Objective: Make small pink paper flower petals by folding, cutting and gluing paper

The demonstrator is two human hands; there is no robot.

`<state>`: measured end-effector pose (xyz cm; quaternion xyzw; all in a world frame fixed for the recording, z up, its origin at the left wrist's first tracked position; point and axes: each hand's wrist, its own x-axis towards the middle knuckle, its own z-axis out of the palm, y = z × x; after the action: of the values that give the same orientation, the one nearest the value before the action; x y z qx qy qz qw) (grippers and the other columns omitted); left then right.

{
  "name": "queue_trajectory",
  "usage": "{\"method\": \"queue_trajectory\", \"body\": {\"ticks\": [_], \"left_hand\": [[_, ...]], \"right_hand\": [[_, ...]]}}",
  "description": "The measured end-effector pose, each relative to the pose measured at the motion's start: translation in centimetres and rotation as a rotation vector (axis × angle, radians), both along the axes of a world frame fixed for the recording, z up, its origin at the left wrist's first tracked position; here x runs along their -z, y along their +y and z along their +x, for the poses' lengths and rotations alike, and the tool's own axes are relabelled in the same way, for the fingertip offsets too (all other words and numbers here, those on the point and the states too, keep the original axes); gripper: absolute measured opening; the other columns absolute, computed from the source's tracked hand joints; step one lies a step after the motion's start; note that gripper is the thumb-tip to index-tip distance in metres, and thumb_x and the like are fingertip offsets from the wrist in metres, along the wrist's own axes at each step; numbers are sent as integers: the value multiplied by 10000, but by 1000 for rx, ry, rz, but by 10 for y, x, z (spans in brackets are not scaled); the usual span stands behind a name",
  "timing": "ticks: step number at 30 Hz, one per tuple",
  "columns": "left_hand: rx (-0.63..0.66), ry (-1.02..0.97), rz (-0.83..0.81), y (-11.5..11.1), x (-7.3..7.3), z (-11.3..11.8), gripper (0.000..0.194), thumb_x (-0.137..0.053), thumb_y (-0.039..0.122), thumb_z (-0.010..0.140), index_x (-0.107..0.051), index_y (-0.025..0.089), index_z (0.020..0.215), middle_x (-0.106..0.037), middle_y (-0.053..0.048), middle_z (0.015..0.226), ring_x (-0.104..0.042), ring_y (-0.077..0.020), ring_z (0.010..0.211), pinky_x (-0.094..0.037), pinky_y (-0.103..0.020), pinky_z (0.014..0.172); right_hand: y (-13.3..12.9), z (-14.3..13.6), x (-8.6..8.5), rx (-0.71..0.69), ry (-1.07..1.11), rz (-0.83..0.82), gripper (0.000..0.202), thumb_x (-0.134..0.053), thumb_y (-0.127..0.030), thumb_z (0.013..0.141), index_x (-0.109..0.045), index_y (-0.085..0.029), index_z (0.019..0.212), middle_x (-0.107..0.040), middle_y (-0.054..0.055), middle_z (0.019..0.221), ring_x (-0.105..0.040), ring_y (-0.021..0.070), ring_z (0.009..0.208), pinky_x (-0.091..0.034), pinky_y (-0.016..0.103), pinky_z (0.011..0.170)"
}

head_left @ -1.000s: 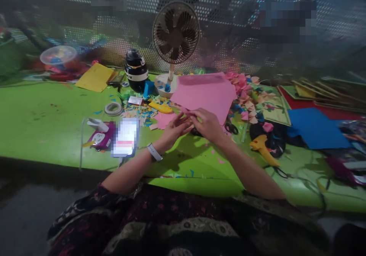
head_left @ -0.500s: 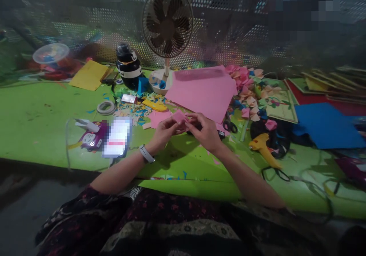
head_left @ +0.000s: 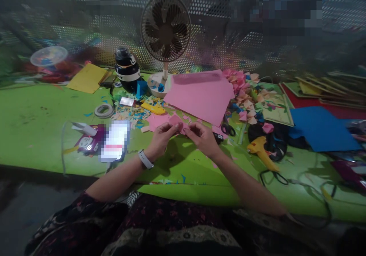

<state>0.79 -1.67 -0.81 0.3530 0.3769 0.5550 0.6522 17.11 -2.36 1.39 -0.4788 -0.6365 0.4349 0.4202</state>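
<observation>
A small piece of pink paper (head_left: 175, 120) is pinched between the fingers of both hands over the middle of the green table. My left hand (head_left: 162, 138), with a pale watch strap on its wrist, grips the left side of the paper. From the right, my right hand (head_left: 201, 137) has thumb and forefinger closed on its other edge. Just behind them lie pink paper scraps (head_left: 156, 122) and a large pink sheet (head_left: 200, 95). Scissors (head_left: 228, 129) with black handles rest right of my right hand, partly under paper.
A yellow glue gun (head_left: 261, 151) with a cord lies at right, near a blue sheet (head_left: 321, 128). Folded paper pieces (head_left: 246, 95) are heaped behind. On the left are a phone (head_left: 116, 141), a tape roll (head_left: 104, 111) and a yellow cutter (head_left: 153, 108). A fan (head_left: 166, 31) stands behind.
The view has shifted slightly, so the table appears a little lower and further left. Both hands stay on the pink paper; its angle and the finger positions differ slightly.
</observation>
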Motion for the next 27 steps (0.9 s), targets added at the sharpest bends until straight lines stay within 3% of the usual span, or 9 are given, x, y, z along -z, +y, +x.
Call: {"method": "queue_trajectory", "body": {"ticks": [10,17,27], "left_hand": [[6,-40,-71,-2,-10,-5,352,-915,388,596,-711,168,778,-752,-7,799,-704,-118,728,-587,-266,751],[76,3,-50,-2,-12,-7,321,-901,364,640,-717,164,811,-756,-12,785,-716,-129,728,-603,-290,772],[80,-35,-67,-4,-18,-5,313,-915,335,619,-728,147,786,-738,3,737,-702,-109,699,-605,-271,780]], "right_hand": [[-3,7,-5,-29,122,-155,371,-764,-551,736,-624,-207,743,-616,-16,644,-555,119,564,-492,268,559],[-2,10,-6,25,131,-124,347,-777,-504,728,-629,-191,736,-624,-6,640,-550,115,575,-456,258,555],[-1,10,-3,63,169,-110,410,-807,-545,692,-631,-176,713,-594,-19,617,-505,96,559,-406,236,519]]}}
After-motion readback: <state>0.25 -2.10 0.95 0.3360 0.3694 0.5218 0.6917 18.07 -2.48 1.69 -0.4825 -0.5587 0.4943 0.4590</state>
